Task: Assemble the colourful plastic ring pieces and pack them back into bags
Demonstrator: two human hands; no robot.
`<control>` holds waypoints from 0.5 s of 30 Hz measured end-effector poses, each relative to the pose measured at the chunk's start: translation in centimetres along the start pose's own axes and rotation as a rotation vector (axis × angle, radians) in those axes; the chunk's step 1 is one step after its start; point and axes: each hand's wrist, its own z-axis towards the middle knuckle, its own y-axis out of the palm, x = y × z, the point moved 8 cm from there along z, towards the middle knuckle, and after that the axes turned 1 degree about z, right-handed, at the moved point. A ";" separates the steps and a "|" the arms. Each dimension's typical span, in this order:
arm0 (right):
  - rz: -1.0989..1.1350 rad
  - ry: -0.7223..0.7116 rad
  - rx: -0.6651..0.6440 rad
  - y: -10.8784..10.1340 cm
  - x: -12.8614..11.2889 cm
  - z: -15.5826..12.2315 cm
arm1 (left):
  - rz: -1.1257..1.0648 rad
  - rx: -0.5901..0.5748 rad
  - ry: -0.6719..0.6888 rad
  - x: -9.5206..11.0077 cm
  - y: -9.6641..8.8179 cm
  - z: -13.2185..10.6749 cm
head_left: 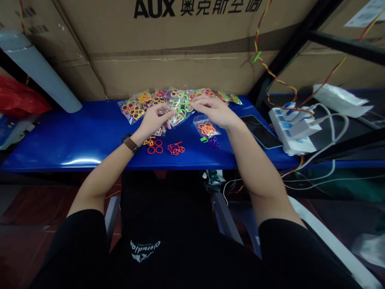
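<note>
My left hand [154,120], with a brown-strapped wristwatch [130,143], is raised over the blue table top [75,146], its fingertips reaching toward a clear bag of green plastic rings [181,107]. My right hand [214,111] hovers on the far side of that bag, fingers pointing left. Whether either hand grips the bag is hidden. Several clear bags of colourful plastic ring pieces [136,106] lie in a row beyond them. Below my hands are loose red rings [155,146], a red-orange wheeled piece [176,148], a bag of orange pieces [207,128] and purple pieces [213,142].
A dark smartphone [260,131] lies right of my right hand. Beyond it stands a white power strip [290,130] with white cables and plugs. Large cardboard boxes [150,52] stand behind the table, with a black shelf frame at right and a red plastic bag [18,98] at left.
</note>
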 end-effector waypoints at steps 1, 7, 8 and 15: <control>0.011 0.012 -0.017 0.1 0.1 -0.1 | -0.010 0.003 0.008 0.0 0.0 0.0; 0.097 0.139 -0.046 0.6 1.3 -0.6 | -0.014 -0.009 0.048 0.3 0.5 -0.1; 0.084 0.149 -0.061 0.7 1.3 -0.6 | -0.003 -0.006 0.047 0.3 0.5 -0.1; -0.086 0.112 -0.028 0.7 0.0 -0.5 | -0.042 -0.034 0.000 -0.2 0.9 -0.1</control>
